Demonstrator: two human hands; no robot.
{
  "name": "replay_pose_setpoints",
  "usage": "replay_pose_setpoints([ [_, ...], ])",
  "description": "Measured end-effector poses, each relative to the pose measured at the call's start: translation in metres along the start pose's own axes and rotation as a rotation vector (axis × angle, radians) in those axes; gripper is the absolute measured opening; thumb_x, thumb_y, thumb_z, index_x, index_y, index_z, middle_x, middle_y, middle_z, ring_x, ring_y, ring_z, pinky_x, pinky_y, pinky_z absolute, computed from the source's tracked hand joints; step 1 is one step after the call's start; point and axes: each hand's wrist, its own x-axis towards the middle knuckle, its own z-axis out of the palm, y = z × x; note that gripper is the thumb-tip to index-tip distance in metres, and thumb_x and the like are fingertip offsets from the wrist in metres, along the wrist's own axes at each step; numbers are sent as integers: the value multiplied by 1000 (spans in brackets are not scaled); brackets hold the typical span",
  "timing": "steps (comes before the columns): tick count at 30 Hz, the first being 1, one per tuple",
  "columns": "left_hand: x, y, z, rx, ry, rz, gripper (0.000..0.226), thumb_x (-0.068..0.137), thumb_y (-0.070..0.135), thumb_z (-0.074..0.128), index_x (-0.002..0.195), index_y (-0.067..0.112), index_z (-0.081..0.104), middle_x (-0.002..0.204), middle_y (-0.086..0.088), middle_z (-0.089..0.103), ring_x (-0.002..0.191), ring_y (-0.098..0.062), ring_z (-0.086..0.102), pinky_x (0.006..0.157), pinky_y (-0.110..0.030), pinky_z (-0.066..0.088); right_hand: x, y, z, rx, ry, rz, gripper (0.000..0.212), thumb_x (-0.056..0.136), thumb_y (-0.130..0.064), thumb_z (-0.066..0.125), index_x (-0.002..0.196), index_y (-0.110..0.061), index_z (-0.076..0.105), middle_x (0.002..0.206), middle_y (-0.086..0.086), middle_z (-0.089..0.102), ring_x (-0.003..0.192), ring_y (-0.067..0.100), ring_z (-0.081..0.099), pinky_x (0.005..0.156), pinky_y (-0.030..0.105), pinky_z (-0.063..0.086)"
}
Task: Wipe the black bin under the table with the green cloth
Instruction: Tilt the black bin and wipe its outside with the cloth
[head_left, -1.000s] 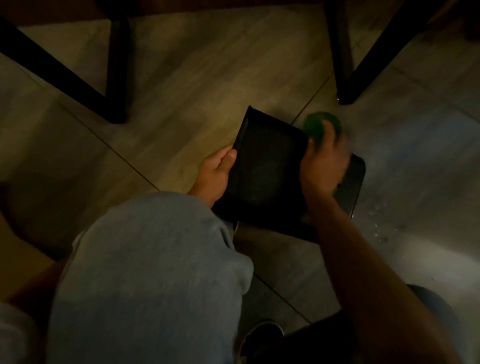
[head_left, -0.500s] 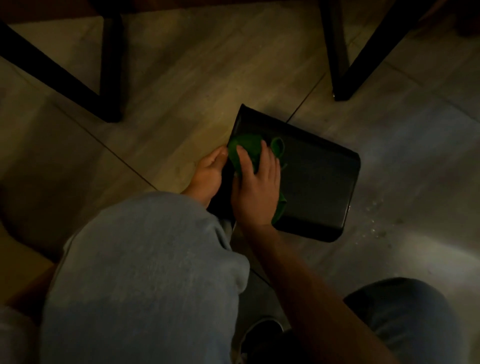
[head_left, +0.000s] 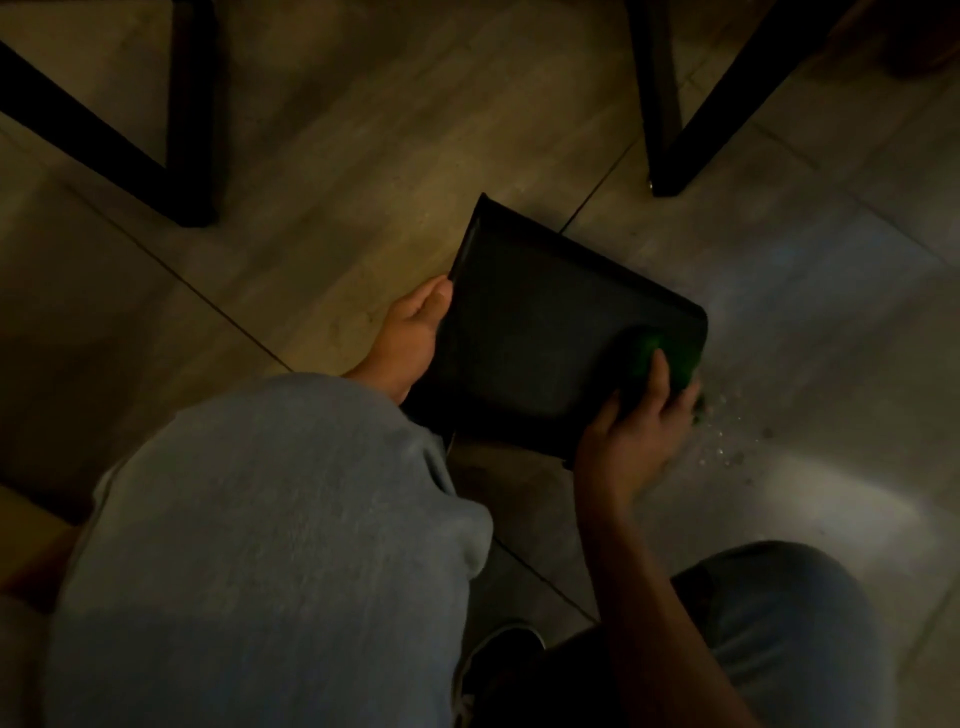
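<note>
Flat-sided black plastic bin (head_left: 545, 332) lies tipped on its side on the grey tiled floor (head_left: 332, 156), between the two black table legs (head_left: 192, 130) and the person's knees. Left hand (head_left: 415, 332) clamps the bin's left edge, thumb over the rim. Right hand (head_left: 631, 436) is closed around the bunched green cloth (head_left: 655, 356), pressed on the bin's right corner. To wipe well: keep left-hand bracing, flatten the cloth, overlap strokes, work the corners. Long axis looks diagonal, upper-left to lower-right; which end is the opening I can't tell, too dark.
</note>
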Motion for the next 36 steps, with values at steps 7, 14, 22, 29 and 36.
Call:
replay_pose_setpoints([
  [7, 16, -29, -7, -86, -5, -110, 70, 82, 72, 57, 142, 37, 59, 151, 8, 58, 142, -15, 52, 125, -48, 33, -68, -80, 51, 34, -215, -413, 54, 98, -21, 57, 150, -31, 50, 167, 17, 32, 159, 36, 22, 128, 55, 18],
  [14, 25, -18, 8, 105, 76, 76, 53, 93, 64, 46, 120, 24, 66, 127, -10, 69, 123, -29, 64, 116, -57, 43, -5, -75, 57, -110, -235, -561, 50, 100, -35, 54, 150, -31, 50, 165, 18, 37, 157, 35, 28, 126, 56, 22],
  [22, 29, -25, -2, 285, 44, 149, 62, 88, 87, 37, 118, 40, 63, 117, 2, 71, 114, -23, 68, 106, -56, 51, 101, 5, 3, -101, -17, 10, 59, 102, -39, 49, 158, -25, 39, 161, 17, 42, 142, 41, 47, 117, 52, 41],
  [29, -16, -42, -18, 298, -89, 70, 76, 86, 84, 51, 147, 40, 50, 153, 9, 54, 145, -15, 48, 125, -49, 32, 84, 28, -14, 144, 3, 267, 57, 106, -43, 50, 158, -23, 38, 149, 7, 59, 136, 29, 57, 113, 43, 45],
  [36, -37, -36, -22, 179, -102, 10, 73, 85, 78, 56, 134, 24, 67, 136, 2, 69, 132, -20, 61, 121, -51, 39, 89, 29, -18, 163, 61, 257, 51, 106, -34, 52, 156, -25, 44, 150, 5, 58, 138, 27, 55, 115, 34, 41],
])
